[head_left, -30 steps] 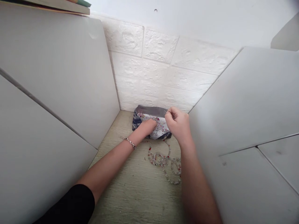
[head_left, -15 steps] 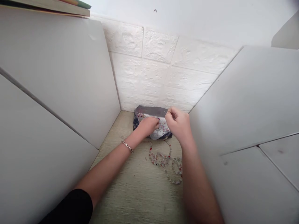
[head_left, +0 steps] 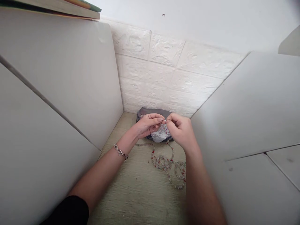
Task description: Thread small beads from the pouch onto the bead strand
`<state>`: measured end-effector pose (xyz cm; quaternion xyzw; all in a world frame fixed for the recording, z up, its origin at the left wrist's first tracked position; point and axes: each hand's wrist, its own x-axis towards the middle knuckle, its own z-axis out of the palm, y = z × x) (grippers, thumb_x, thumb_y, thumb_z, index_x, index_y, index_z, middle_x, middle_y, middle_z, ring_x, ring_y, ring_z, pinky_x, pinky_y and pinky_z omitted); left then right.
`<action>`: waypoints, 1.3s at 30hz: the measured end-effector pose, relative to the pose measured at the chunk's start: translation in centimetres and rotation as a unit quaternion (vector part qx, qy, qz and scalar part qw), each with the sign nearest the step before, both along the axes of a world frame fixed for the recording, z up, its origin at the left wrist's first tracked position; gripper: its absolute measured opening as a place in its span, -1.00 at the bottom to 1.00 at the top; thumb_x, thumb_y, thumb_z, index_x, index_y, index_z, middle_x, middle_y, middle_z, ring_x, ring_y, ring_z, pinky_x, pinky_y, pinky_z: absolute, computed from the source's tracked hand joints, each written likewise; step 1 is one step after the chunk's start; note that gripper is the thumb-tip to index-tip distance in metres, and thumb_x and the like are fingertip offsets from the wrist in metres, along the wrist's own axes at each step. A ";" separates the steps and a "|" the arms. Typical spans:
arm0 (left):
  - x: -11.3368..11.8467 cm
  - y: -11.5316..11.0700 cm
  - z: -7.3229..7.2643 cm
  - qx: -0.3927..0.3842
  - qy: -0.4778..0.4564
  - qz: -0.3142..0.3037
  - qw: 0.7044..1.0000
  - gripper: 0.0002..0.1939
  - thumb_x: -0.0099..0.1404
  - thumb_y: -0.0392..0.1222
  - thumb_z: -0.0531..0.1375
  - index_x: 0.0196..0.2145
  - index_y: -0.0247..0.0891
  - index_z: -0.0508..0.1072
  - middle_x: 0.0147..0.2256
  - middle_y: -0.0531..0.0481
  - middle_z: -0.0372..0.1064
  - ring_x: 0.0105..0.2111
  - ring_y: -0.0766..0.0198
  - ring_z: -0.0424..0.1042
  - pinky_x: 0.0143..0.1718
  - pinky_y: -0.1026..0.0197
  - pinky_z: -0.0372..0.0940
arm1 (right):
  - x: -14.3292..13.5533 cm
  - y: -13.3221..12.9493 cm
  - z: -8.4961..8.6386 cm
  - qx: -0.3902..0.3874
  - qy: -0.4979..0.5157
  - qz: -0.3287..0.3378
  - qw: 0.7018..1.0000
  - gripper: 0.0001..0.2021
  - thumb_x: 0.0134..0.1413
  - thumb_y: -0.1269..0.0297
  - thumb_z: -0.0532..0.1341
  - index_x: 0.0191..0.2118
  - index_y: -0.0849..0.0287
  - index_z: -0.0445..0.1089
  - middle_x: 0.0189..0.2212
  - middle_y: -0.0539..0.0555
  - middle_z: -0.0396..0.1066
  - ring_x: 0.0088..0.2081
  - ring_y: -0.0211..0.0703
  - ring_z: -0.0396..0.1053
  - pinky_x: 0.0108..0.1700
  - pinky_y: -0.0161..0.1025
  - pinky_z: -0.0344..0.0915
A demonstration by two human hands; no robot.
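Note:
My left hand (head_left: 148,125) is closed in a pinch, thumb against forefinger, on what looks like a tiny pale bead. My right hand (head_left: 181,129) curls beside it, thumb and forefinger pinched on a thin needle that barely shows. The fingertips of both hands meet closely above an opened pouch (head_left: 156,110), silvery inside and dark outside. Small loose beads (head_left: 163,133) of mixed colours lie in it, partly hidden by my hands. A long string of beads (head_left: 161,162), pale with some red ones, lies looped on the surface below the pouch.
A pale green wood-grained surface (head_left: 140,200) lies under everything. White panels close in on the left (head_left: 70,78) and right (head_left: 253,109). Behind the pouch rises a white brick-patterned wall (head_left: 157,75). Books (head_left: 77,11) rest on top of the left panel.
My left hand has come up from the beads in the pouch and turned, its pinched fingertips now at those of my right hand. The view has shifted slightly.

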<state>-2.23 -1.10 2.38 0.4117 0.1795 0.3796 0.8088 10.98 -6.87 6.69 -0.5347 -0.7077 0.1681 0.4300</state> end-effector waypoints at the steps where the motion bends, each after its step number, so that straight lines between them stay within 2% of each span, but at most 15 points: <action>1: 0.1 0.0 0.0 0.000 -0.005 -0.002 1.000 -0.79 -0.14 -0.23 0.34 -0.55 -0.39 0.42 -0.65 0.11 0.24 -0.67 0.58 0.11 -0.66 0.46 0.02 | -0.1 -0.1 0.0 0.001 0.002 0.003 1.000 -0.87 -0.16 0.38 0.01 -0.63 0.19 0.16 -0.71 -0.11 0.05 -0.62 -0.39 -0.01 -0.58 -0.39 -0.04; 16: 0.2 -0.6 0.6 -0.024 -0.023 -0.005 0.999 -0.81 -0.10 -0.22 0.32 -0.55 -0.37 0.40 -0.61 0.11 0.26 -0.66 0.58 0.11 -0.63 0.45 0.05 | -0.1 -0.6 0.6 0.021 0.008 -0.007 1.000 -0.86 -0.16 0.37 0.02 -0.64 0.17 0.10 -0.73 -0.11 -0.01 -0.64 -0.39 -0.06 -0.59 -0.38 -0.07; 24: 0.2 -0.6 0.5 -0.024 -0.019 -0.005 1.000 -0.82 -0.09 -0.22 0.31 -0.56 -0.37 0.40 -0.61 0.11 0.25 -0.65 0.58 0.11 -0.62 0.45 0.05 | -0.2 -0.8 0.7 0.031 0.011 0.005 0.999 -0.87 -0.16 0.41 0.02 -0.64 0.18 0.11 -0.73 -0.12 0.00 -0.64 -0.41 -0.06 -0.59 -0.39 -0.07; 39: 0.2 -0.5 0.3 -0.008 -0.013 -0.009 1.000 -0.81 -0.08 -0.20 0.30 -0.54 -0.36 0.39 -0.62 0.12 0.22 -0.64 0.56 0.10 -0.60 0.42 0.05 | -0.2 -0.7 0.4 0.030 -0.025 -0.016 0.999 -0.87 -0.14 0.39 0.02 -0.62 0.19 0.15 -0.73 -0.13 0.01 -0.65 -0.41 -0.05 -0.61 -0.41 -0.08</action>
